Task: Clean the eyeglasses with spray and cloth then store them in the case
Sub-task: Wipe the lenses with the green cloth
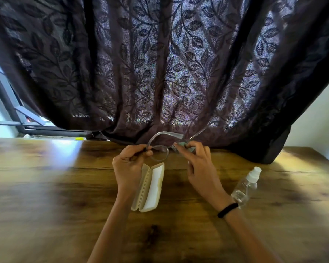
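Note:
Clear-framed eyeglasses (pixel 160 154) are held above the wooden table (pixel 46 186), their arms unfolded and pointing away from me. My left hand (pixel 129 164) pinches the frame at its left end. My right hand (pixel 199 164) presses a small pale green cloth (pixel 184 146) around the right lens, which is hidden by the cloth and fingers. A cream glasses case (pixel 150 188) lies open on the table below my left hand. A clear spray bottle (pixel 246 186) with a white cap lies on its side to the right of my right wrist.
A dark leaf-patterned curtain (pixel 160 63) hangs down to the table's far edge just behind the glasses. A window frame (pixel 17 118) shows at the left. A black band (pixel 227 210) circles my right wrist.

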Available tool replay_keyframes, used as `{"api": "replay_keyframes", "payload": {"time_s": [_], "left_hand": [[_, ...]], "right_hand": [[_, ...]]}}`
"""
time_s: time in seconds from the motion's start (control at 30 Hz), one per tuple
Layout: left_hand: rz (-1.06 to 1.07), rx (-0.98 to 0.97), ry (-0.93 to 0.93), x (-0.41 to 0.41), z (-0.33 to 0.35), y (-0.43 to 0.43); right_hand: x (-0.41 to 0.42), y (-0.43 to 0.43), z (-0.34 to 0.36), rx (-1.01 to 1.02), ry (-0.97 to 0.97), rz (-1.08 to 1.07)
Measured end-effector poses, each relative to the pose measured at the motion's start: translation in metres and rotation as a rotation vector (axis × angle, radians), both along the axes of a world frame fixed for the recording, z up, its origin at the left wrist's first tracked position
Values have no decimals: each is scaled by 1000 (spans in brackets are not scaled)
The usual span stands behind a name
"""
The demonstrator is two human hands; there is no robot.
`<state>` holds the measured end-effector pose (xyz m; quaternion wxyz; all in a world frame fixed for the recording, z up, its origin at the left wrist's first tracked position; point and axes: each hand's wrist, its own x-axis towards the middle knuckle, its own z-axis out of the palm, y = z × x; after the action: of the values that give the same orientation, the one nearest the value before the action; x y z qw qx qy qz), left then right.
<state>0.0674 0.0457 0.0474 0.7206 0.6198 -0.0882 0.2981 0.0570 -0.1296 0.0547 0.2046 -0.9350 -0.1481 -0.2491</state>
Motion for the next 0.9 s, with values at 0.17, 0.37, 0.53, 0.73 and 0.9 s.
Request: {"api": "replay_keyframes", "payload": {"time_s": [0.17, 0.37, 0.53, 0.73, 0.9], "left_hand": [[-19, 4, 6, 2, 0, 2], [-17, -2, 5, 0, 0, -1], [12, -42, 12, 0, -1, -1], [56, -54, 6, 0, -1, 1], [-24, -22, 19, 1, -1, 4]], "right_hand": [[3, -14, 5, -99, 17, -167], [5, -7, 5, -3, 33, -42], [4, -2, 1, 16, 50, 39], [-4, -8, -2, -33, 2, 2], [-6, -14, -1, -66, 9, -98]]}}
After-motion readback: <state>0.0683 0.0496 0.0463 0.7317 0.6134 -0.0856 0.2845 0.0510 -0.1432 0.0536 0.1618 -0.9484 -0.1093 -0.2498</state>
